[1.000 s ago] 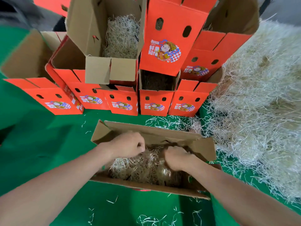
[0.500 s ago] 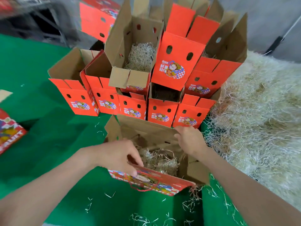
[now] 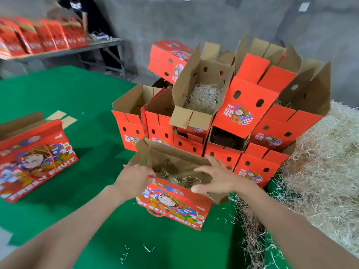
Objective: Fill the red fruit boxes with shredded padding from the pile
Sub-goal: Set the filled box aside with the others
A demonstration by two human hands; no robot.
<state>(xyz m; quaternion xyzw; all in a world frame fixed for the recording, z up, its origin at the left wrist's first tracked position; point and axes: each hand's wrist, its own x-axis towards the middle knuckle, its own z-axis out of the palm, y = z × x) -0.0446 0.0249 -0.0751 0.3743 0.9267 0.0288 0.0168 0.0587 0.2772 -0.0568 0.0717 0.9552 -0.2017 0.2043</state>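
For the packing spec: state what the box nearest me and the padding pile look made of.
Box: likely cardboard, smooth red print outside, raw brown inside. Padding pile: pale, thin, matte shredded strands; wood wool or paper, cannot tell which.

The left box (image 3: 35, 156) is smeared by motion and cut by the left edge. The row of red boxes (image 3: 38, 37) on the far table (image 3: 77, 51) is too blurred to read, and the person (image 3: 85, 14) behind it is cut off at the top edge. The padding pile (image 3: 326, 171) runs off the right edge. Over the near box (image 3: 174, 204), the right hand (image 3: 217, 179) covers part of the shreds (image 3: 174, 179). The left hand (image 3: 136, 177) grips the box's left corner, fingertips hidden. One stacked box (image 3: 227, 138) is too dark inside to tell its contents.
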